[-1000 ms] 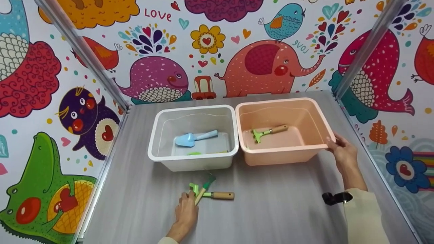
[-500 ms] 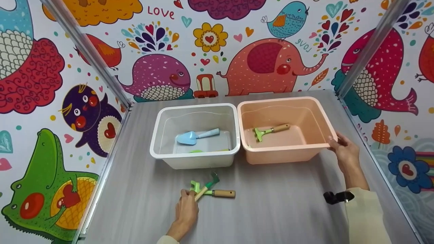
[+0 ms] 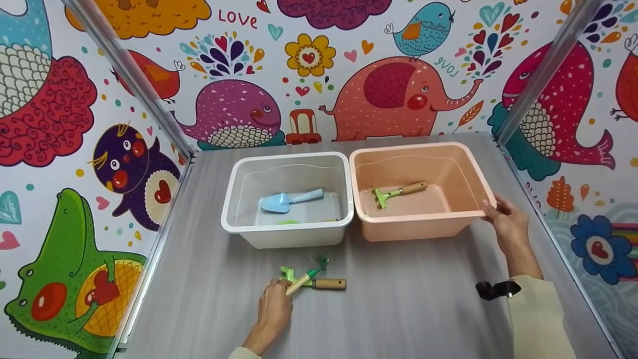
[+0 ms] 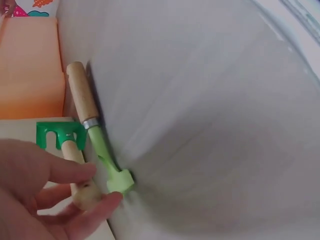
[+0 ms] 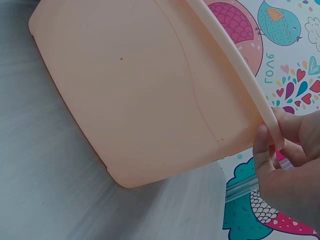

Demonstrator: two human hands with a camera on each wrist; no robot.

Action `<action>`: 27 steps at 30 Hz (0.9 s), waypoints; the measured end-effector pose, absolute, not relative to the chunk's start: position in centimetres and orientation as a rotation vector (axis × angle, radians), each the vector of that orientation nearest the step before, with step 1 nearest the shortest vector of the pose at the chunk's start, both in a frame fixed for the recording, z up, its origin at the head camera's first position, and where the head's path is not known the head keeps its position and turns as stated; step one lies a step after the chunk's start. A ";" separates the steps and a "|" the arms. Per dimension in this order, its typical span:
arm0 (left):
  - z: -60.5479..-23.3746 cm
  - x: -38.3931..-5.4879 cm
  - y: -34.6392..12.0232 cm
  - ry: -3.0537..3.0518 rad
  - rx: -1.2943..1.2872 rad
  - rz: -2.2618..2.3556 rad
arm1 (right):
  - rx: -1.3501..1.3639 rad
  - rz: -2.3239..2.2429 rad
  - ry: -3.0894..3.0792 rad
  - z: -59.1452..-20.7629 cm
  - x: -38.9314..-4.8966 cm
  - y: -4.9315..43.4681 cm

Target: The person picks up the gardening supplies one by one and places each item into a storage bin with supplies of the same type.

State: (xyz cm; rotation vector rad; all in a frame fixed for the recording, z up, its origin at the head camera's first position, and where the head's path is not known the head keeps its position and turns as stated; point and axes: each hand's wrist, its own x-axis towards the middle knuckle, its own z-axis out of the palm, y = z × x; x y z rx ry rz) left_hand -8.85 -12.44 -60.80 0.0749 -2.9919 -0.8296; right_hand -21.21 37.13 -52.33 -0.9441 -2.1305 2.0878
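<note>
My left hand grips the wooden handle of a small hand rake; in the left wrist view, thumb and fingers close around the handle near its end and the green pronged rake head points away. Beneath it on the table lies a light green garden tool with a wooden handle, its head partly covered by the hand and rake in the head view. At the right, my right hand pinches the front right corner of the peach bin's rim, thumb on one side and fingers on the other.
A white bin stands left of the peach bin, holding a blue trowel and a green item mostly hidden by its front wall. Inside the peach bin rests a light green rake. Printed panels and metal posts enclose the table.
The rake in my left hand has turned, its green head swinging a little to the right. My right hand stays at the peach bin's corner. The head view has shifted slightly.
</note>
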 end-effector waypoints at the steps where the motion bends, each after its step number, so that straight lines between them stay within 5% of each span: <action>1: -60.7 -8.9 -12.4 -2.992 0.069 -0.862 | -0.949 2.087 -2.132 -52.3 -21.2 37.1; 27: -59.4 -9.5 -10.8 -2.963 -0.180 -1.093 | -0.966 2.101 -2.084 -52.5 -21.2 37.1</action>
